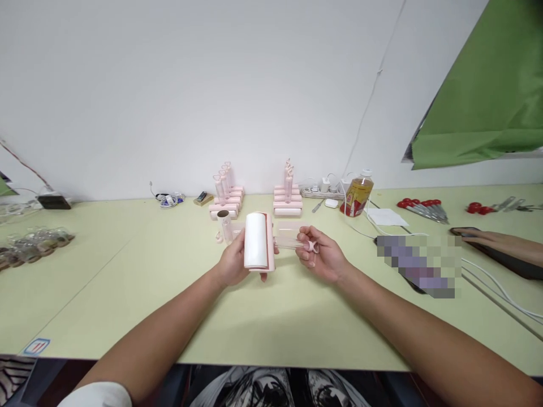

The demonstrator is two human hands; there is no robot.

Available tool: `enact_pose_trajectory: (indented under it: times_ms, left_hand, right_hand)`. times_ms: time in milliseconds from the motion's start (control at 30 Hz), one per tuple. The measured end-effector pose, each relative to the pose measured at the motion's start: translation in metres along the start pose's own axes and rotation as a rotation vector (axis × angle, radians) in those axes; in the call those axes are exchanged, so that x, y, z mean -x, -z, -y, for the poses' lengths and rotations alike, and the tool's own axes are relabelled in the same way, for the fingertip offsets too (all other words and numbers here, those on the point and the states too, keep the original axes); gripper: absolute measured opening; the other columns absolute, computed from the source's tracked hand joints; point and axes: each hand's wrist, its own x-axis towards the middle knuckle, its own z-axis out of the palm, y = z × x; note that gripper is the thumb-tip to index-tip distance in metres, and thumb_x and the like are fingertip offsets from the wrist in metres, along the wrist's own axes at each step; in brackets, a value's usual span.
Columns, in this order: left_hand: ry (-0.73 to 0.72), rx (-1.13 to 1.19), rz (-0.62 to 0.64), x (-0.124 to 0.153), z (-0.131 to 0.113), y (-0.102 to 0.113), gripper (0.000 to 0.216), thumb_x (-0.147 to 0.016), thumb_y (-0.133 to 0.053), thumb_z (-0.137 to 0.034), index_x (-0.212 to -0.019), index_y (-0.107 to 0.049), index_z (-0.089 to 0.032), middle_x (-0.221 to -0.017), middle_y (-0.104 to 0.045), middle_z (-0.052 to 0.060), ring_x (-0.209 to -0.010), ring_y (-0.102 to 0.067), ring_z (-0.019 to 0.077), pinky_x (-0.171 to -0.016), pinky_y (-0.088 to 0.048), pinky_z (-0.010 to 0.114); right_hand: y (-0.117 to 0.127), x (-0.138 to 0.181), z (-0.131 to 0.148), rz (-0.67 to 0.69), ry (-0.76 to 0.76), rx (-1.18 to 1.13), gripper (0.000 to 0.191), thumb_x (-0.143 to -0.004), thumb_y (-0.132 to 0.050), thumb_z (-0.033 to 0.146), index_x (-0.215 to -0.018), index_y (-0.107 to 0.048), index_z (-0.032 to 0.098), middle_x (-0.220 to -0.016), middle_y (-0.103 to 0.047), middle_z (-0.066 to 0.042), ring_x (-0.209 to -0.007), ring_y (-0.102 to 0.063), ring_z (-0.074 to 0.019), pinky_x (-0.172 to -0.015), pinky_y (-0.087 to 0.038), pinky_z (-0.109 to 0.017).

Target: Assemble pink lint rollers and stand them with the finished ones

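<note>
Between my hands is a lint roller (256,240) with a white sticky roll, a pink frame and a clear handle (288,243) that points right. My left hand (233,263) is closed around the roller head from its left side. My right hand (326,257) has its fingers closed on the far end of the handle, beside a pink ring-shaped tip. Just behind my left hand a tube with a brown rim (224,225) stands upright next to a small pink piece (219,237). A clear flat piece (291,227) lies behind the handle.
Lint rollers stand in two rows, left (227,198) and right (288,198), near the wall. Farther right are a bottle of amber liquid (358,195), a power strip (311,192), red-handled tools (424,208) and a pixelated phone (416,268). Another person's hand (500,243) touches a dark phone.
</note>
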Motion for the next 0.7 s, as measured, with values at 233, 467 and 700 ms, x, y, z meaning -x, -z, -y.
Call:
enact_pose_trajectory:
  times_ms: [233,467,700]
  left_hand:
    - [-0.205,-0.393,-0.026,-0.005,0.031,-0.002,0.057,-0.08,-0.068,-0.042,-0.131,-0.052,-0.023,-0.112,-0.061,0.014,-0.09,-0.063,0.024,-0.059,-0.057,0.031]
    - [-0.443,-0.759,-0.206,0.0,0.018,-0.002,0.032,-0.091,-0.052,-0.045,-0.105,-0.063,-0.019,-0.108,-0.066,0.011,-0.107,-0.059,0.0263,-0.092,-0.048,0.043]
    - [-0.303,-0.76,-0.241,0.001,0.022,-0.002,0.033,-0.088,-0.054,-0.049,-0.076,-0.046,-0.02,-0.055,-0.051,-0.004,-0.052,-0.056,0.0138,-0.058,-0.048,0.028]
  right_hand:
    - [-0.007,0.002,-0.018,0.064,-0.068,-0.011,0.022,-0.075,-0.07,0.035,-0.09,-0.057,0.025,-0.075,-0.063,0.003,-0.051,-0.056,-0.0111,-0.044,-0.047,-0.023]
    - [0.027,-0.022,-0.012,-0.216,0.51,0.865,0.021,-0.078,-0.064,0.042,-0.083,-0.064,0.021,-0.089,-0.066,-0.006,-0.082,-0.06,-0.0219,-0.076,-0.051,-0.038]
    - [0.063,-0.046,0.001,-0.247,0.551,1.524,0.048,-0.08,-0.059,0.029,-0.127,-0.054,0.02,-0.144,-0.043,-0.013,-0.136,-0.032,-0.0309,-0.111,-0.027,-0.05]
